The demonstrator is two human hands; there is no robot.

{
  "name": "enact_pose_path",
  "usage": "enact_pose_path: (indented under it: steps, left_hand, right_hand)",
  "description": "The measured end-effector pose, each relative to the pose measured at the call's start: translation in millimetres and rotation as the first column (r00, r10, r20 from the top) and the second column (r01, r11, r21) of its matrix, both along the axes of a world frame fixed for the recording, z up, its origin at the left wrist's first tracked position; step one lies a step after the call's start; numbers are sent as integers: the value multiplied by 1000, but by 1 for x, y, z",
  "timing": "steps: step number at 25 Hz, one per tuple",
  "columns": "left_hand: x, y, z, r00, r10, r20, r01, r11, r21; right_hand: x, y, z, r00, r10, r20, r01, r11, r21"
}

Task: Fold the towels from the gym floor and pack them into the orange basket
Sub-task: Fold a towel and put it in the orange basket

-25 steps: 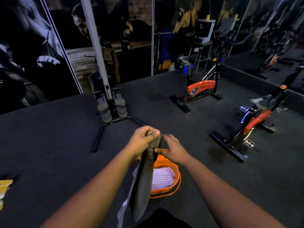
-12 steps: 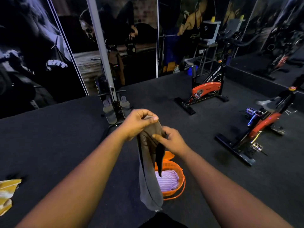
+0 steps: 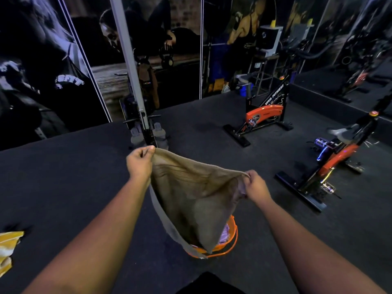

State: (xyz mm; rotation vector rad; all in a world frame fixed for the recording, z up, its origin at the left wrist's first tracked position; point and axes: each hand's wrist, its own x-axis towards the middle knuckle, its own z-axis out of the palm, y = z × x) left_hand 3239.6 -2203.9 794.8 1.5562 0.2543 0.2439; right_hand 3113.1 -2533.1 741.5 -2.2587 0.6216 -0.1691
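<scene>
Left hand point(image 3: 139, 163) at 10 o'clock and right hand point(image 3: 255, 184) at 2 each pinch a towel point(image 3: 195, 196) corner above the basket point(image 3: 232, 236).

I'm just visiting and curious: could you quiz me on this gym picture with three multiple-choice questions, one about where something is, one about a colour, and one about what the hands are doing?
1. Where is the orange basket?
A. On the floor, under the hanging brown towel
B. On a bike seat
C. Against the wall

2. What colour is the cloth lying at the left edge of the floor?
A. Blue
B. Yellow
C. Green

3. What are the hands doing?
A. Both resting empty
B. One is lifting the basket
C. The left hand and right hand each pinch a top corner of the towel, spread between them

Answers: 1 A, the towel's lower end drapes in front of the basket on the floor. 2 B, it shows plainly yellow. 3 C, the top edge stretches from one hand to the other.
</scene>
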Motion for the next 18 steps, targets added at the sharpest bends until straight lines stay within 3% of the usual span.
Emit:
enact_pose_path:
  steps: [2, 4, 6, 8, 11, 15, 18]
  left_hand:
    - [-11, -17, -13, 990, 5, -142, -13, 998, -59]
    - [-26, -29, -21, 972, -30, -234, 5, 994, -106]
    - [-48, -40, -27, 965, -151, -215, 134, 987, -93]
    - [-75, -57, -30, 931, -345, -116, 338, 938, -74]
    - [-104, -77, -34, 865, -502, -11, 502, 865, -12]
    - [-110, -73, -36, 851, -525, 23, 487, 804, 342]
    - [-112, -65, -37, 825, -565, 17, 495, 736, 461]
  right_hand:
    - [8, 14, 11, 1000, -8, -15, 11, 984, 178]
    - [6, 26, 17, 1000, -5, -2, 5, 905, 426]
    - [-1, 37, 22, 999, 22, 24, -32, 741, 671]
    - [-5, 53, 27, 997, 71, 31, -67, 584, 809]
    - [1, 81, 31, 993, 119, 25, -87, 553, 829]
    - [5, 98, 35, 995, 96, 2, -55, 558, 828]
    - [5, 105, 39, 998, 60, -20, -18, 565, 825]
